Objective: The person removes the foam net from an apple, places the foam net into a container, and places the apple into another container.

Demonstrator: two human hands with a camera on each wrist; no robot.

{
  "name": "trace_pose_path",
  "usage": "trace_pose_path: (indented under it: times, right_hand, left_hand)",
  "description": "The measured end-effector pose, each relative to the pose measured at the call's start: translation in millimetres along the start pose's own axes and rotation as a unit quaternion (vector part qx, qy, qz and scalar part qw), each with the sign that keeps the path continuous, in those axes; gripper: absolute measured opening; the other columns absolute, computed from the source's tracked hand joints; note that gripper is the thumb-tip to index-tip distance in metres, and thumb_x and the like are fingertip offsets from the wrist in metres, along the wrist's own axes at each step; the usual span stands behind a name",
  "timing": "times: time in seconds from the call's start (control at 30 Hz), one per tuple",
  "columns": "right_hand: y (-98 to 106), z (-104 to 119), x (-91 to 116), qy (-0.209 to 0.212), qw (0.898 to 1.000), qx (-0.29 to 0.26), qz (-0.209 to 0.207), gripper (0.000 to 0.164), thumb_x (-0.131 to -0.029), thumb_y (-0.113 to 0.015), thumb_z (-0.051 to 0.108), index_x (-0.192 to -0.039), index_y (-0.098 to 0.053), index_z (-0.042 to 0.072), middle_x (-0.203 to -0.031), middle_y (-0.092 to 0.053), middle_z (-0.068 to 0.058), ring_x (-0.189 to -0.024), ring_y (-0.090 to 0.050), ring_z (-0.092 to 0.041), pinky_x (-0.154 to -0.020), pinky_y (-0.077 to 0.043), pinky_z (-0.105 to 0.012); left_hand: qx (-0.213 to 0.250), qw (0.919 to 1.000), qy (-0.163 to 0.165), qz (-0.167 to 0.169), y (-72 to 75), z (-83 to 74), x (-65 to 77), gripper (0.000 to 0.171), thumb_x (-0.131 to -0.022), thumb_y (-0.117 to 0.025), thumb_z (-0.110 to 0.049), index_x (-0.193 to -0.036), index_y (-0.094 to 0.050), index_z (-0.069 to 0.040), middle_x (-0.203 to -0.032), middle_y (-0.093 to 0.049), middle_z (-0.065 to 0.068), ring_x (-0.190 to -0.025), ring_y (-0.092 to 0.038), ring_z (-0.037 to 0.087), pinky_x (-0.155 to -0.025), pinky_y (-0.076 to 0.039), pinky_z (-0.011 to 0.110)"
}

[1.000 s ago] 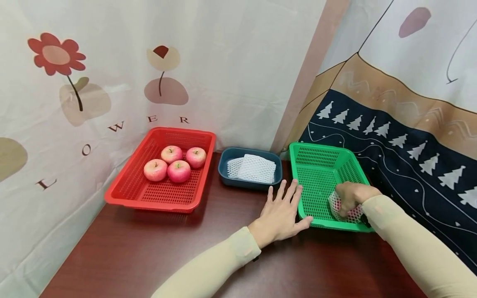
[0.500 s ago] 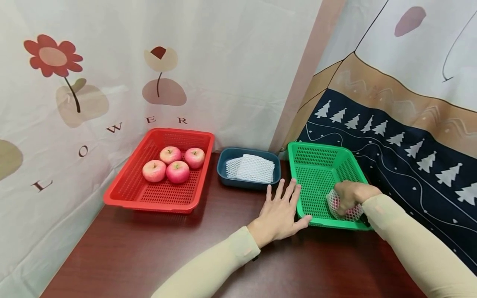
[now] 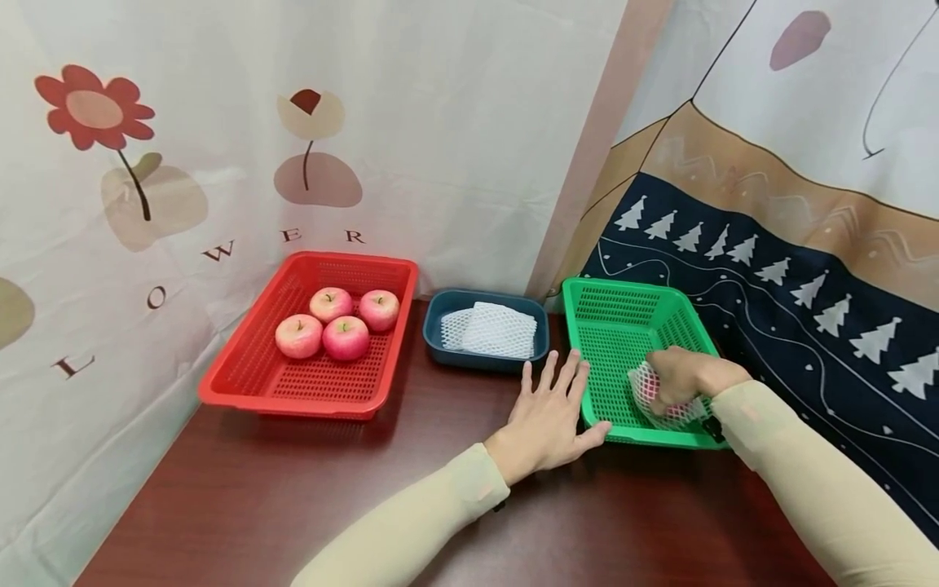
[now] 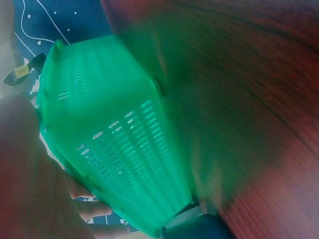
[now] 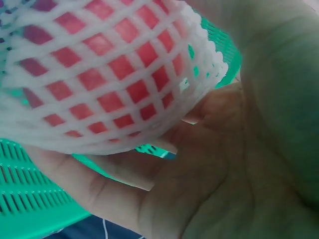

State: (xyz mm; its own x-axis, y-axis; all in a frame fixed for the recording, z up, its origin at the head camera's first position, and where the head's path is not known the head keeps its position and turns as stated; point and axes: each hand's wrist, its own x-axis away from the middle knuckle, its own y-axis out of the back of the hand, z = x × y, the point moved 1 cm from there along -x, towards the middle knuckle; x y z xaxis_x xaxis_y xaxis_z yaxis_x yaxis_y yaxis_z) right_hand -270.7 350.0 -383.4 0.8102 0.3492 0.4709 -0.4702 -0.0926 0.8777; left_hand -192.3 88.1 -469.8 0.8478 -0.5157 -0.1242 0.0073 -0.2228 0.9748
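In the head view my right hand [image 3: 685, 379] reaches into the green basket [image 3: 597, 342] and holds an apple [image 3: 645, 386] in a white foam net. The right wrist view shows the foam net [image 5: 94, 72] stretched round the red fruit, fingers curving beneath it. Spread out with straight fingers, my left hand [image 3: 546, 428] touches the basket's near-left rim. From the left wrist, the basket's outer wall [image 4: 124, 144] fills much of the picture, with fingertips [image 4: 92, 209] at its rim.
Several bare apples [image 3: 346, 337] sit in a red basket [image 3: 293, 399] on the left. Between the baskets stands a dark blue tray [image 3: 487, 362] with flat white foam nets [image 3: 500, 330]. Printed curtains [image 3: 455, 147] hang behind the brown table [image 3: 293, 489].
My right hand has shifted the netted apple slightly left inside the green basket. The left hand stays in place at the rim. The head view has drifted a little.
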Motion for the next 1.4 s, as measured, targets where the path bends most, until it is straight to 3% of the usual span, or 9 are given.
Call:
trace_pose_path:
  times: [0.1, 0.23, 0.4, 0.63, 0.93, 1.13, 1.4]
  right_hand:
    - [3.5, 1.8, -1.2, 0.009, 1.000, 0.004, -0.009, 0.088, -0.092, -0.093, 0.021, -0.157, -0.051, -0.021, -0.122, -0.075, -0.024, -0.096, -0.068, -0.029, -0.085, -0.061, -0.045]
    - [7.0, 4.1, -1.9, 0.014, 1.000, 0.007, -0.016, 0.097, -0.092, -0.093, 0.025, -0.161, -0.045, -0.023, -0.120, -0.077, -0.024, -0.095, -0.069, -0.027, -0.085, -0.062, -0.045]
    - [9.5, 7.8, -1.7, 0.018, 0.999, -0.006, -0.028, 0.099, -0.092, -0.094, 0.027, -0.162, -0.044, -0.022, -0.111, -0.076, -0.018, -0.088, -0.068, -0.024, -0.078, -0.062, -0.040]
    - [10.1, 14.9, -0.8, 0.025, 0.998, -0.032, -0.039, 0.105, -0.095, -0.093, 0.028, -0.168, -0.037, -0.020, -0.123, -0.076, -0.022, -0.093, -0.069, -0.024, -0.082, -0.062, -0.040]
    - [15.8, 20.2, -1.6, 0.034, 0.996, -0.040, -0.067, 0.103, -0.097, -0.093, 0.029, -0.169, -0.037, -0.019, -0.117, -0.077, -0.017, -0.089, -0.070, -0.020, -0.077, -0.061, -0.036]
    - [22.1, 25.4, -1.8, 0.047, 0.993, -0.042, -0.097, 0.097, -0.095, -0.093, 0.028, -0.165, -0.044, -0.017, -0.117, -0.078, -0.019, -0.090, -0.072, -0.020, -0.078, -0.064, -0.037]
    - [33.4, 33.7, 3.4, 0.054, 0.989, -0.057, -0.125, 0.097, -0.096, -0.092, 0.028, -0.163, -0.040, -0.018, -0.116, -0.075, -0.021, -0.088, -0.071, -0.022, -0.076, -0.062, -0.037]
  left_hand:
    - [0.001, 1.0000, -0.002, -0.001, 1.3, 1.0, -0.7, 0.098, -0.116, -0.035, -0.080, -0.189, -0.017, -0.018, -0.199, -0.011, 0.005, -0.186, -0.013, 0.037, -0.145, -0.025, 0.071]
    - [0.001, 1.0000, -0.003, 0.003, 2.4, 1.5, -1.4, 0.098, -0.116, -0.035, -0.080, -0.189, -0.017, -0.018, -0.199, -0.012, 0.005, -0.186, -0.014, 0.037, -0.145, -0.024, 0.071]
    - [0.004, 1.0000, -0.003, 0.005, 1.6, 1.2, -1.2, 0.098, -0.116, -0.034, -0.081, -0.189, -0.018, -0.018, -0.199, -0.012, 0.004, -0.186, -0.014, 0.036, -0.145, -0.025, 0.071]
    - [0.009, 0.9999, 0.001, 0.014, -1.6, 2.0, 3.5, 0.098, -0.116, -0.034, -0.081, -0.189, -0.018, -0.018, -0.199, -0.011, 0.004, -0.185, -0.015, 0.037, -0.145, -0.025, 0.072]
    - [0.005, 0.9998, 0.002, 0.018, -0.4, 2.4, 5.2, 0.098, -0.115, -0.033, -0.082, -0.189, -0.019, -0.018, -0.199, -0.012, 0.003, -0.185, -0.018, 0.039, -0.144, -0.025, 0.072]
    - [0.007, 0.9998, 0.004, 0.019, 1.2, 0.6, 3.7, 0.099, -0.115, -0.033, -0.083, -0.189, -0.018, -0.019, -0.199, -0.009, 0.002, -0.185, -0.016, 0.036, -0.145, -0.024, 0.072]
    - [0.005, 0.9999, 0.002, 0.015, 0.5, 1.8, 0.1, 0.099, -0.115, -0.032, -0.084, -0.189, -0.014, -0.021, -0.200, -0.009, 0.002, -0.185, -0.018, 0.038, -0.145, -0.024, 0.072]
